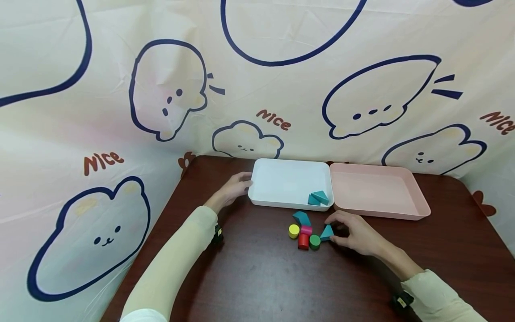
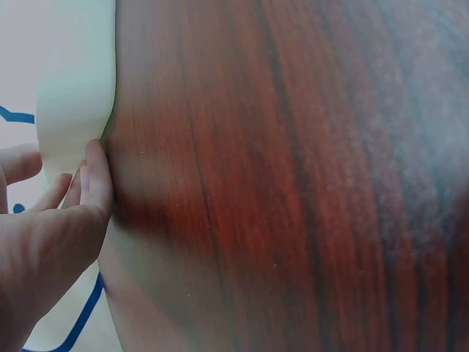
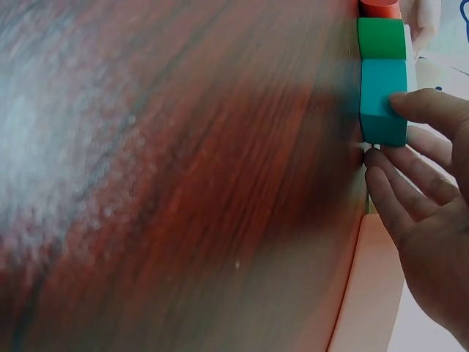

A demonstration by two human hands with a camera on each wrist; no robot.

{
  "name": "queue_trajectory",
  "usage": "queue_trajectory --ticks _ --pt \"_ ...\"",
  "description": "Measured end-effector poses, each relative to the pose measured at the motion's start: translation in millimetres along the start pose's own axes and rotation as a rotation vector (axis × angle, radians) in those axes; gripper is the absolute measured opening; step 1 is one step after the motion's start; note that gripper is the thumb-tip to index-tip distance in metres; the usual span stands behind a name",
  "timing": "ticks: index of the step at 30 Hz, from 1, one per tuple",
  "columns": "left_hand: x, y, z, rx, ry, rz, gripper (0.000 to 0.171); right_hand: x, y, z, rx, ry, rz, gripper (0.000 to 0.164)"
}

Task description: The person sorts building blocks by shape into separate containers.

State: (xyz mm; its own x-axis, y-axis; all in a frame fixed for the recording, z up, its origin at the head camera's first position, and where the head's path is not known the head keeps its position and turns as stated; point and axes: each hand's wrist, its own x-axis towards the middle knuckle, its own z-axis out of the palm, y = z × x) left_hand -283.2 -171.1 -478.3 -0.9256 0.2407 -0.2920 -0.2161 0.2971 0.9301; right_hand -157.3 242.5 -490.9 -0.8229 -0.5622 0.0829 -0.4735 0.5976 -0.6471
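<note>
My left hand (image 1: 234, 187) touches the left side of the white tray (image 1: 289, 181) with extended fingers. In the left wrist view its fingertips lie along the tray's outer wall. Two teal blocks (image 1: 318, 198) sit in that tray's front right corner. On the table, my right hand (image 1: 356, 232) pinches a teal triangular block (image 1: 327, 233) between thumb and finger. The right wrist view shows the thumb on this block, with a green cylinder (image 3: 381, 38) right beside it. Nearby stand a red cylinder (image 1: 303, 242), a magenta block (image 1: 306, 230), a yellow cylinder (image 1: 293, 231) and another teal block (image 1: 301, 218).
A pink tray (image 1: 378, 188) stands against the white tray's right side, near the back edge of the dark wooden table (image 1: 257, 277). Behind the table hangs a printed cloth (image 1: 297, 98) with cartoon drawings.
</note>
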Motion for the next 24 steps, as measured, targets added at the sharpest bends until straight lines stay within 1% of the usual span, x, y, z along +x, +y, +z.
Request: queue_trajectory --ticks 12,24 --pt "0.4 0.0 -0.5 0.003 0.003 -0.006 0.053 3 -1 -1 -0.038 0.028 0.017 0.036" --pt "-0.5 0.1 -0.8 -0.009 0.003 -0.007 0.053 10 -7 -8 -0.032 0.052 0.028 0.036"
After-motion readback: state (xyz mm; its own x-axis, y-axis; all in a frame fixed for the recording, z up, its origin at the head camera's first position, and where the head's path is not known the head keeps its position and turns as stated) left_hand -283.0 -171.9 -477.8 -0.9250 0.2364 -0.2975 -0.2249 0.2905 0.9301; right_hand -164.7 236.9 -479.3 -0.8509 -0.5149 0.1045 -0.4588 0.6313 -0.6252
